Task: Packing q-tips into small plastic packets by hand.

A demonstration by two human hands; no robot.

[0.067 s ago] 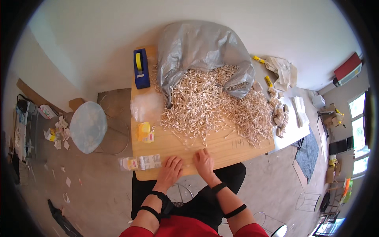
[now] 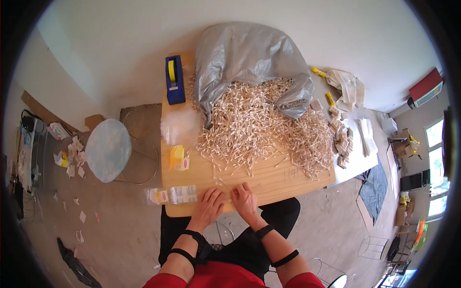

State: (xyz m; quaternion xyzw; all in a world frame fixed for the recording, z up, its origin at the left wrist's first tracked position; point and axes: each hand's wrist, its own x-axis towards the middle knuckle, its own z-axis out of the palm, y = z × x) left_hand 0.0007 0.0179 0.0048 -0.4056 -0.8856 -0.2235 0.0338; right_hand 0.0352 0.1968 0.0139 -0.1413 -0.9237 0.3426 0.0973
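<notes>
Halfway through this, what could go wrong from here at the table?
1. The clear packet pokes past the left edge of the wooden table; the left hand, close by, might knock it off.
2. The heap of cotton swabs spreads close to the table's right edge, so a bump could spill some.

To the right of your right hand [image 2: 244, 199], a strip of bare wooden tabletop [image 2: 276, 185] gives you a low path below center. Above it, the cotton swab heap [image 2: 245, 129] blocks your way, the gray plastic bag [image 2: 252, 53] rising behind it at upper center. Left of center, the yellow packet [image 2: 176, 157] and blue tape dispenser [image 2: 175, 86] crowd the edge; lower left, the transparent swab packet [image 2: 180, 194] lies just beside your left hand [image 2: 210, 204].
</notes>
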